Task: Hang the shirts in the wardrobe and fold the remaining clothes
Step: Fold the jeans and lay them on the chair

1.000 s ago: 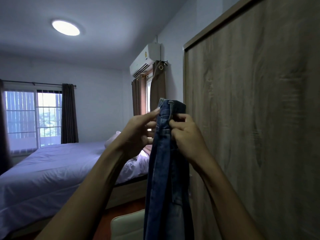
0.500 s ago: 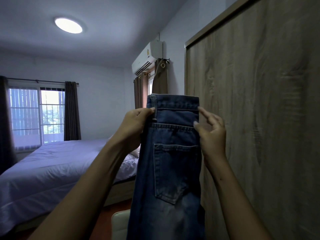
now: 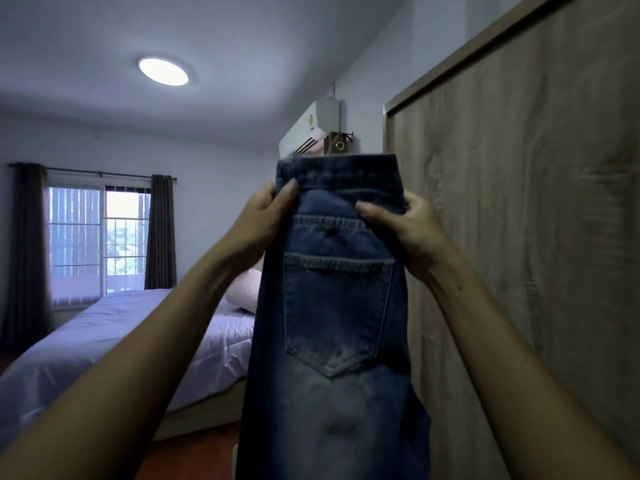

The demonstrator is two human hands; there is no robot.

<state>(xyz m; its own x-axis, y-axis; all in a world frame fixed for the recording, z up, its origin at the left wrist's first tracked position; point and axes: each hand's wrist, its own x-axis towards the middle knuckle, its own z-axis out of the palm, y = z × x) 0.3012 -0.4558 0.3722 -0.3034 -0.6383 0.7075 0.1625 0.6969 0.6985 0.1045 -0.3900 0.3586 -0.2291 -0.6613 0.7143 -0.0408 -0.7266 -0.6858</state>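
Observation:
A pair of blue jeans (image 3: 337, 306) hangs in front of me at chest height, folded lengthwise, back pocket toward me. My left hand (image 3: 265, 218) grips the left side just under the waistband, thumb on the front. On the right side, my right hand (image 3: 403, 223) pinches the denim below the waistband with thumb across the fabric. The legs drop out of view at the bottom. The wooden wardrobe (image 3: 519, 237) stands close on the right with its door closed.
A bed (image 3: 114, 337) with a pale cover and a pillow (image 3: 244, 291) lies to the left. A curtained window (image 3: 97, 237) is at the far wall. An air conditioner (image 3: 311, 131) hangs above the jeans. A pale seat edge shows low down.
The jeans went from bunched edge-on between my hands to spread flat with the back pocket facing me. My hands moved apart to the two sides of the waist, and my right hand closed its grip.

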